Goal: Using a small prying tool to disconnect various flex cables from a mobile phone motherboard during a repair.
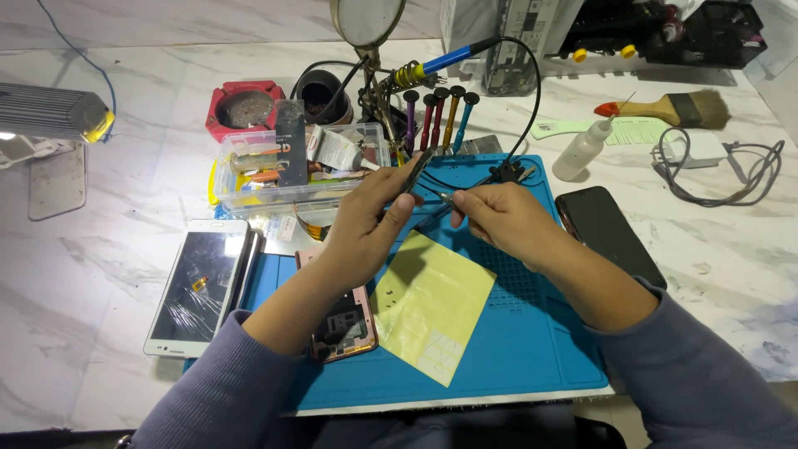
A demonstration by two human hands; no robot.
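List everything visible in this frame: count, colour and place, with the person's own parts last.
work mat: 1, blue, centre
adhesive sheet: 1, yellow, on mat
opened phone: 1, pink-edged, under left forearm
white phone: 1, left of mat
black phone: 1, right of mat
parts box: 1, clear, behind mat
screwdrivers: 5, mixed colours, upright
squeeze bottle: 1, white
brush: 1, wooden
tweezers: 1, dark, in left hand
left hand: gripping tweezers
right hand: pinching a thin tool

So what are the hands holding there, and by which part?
The left hand pinches dark slim metal tweezers near their lower end. The right hand grips a thin metal-tipped tool by its shaft.
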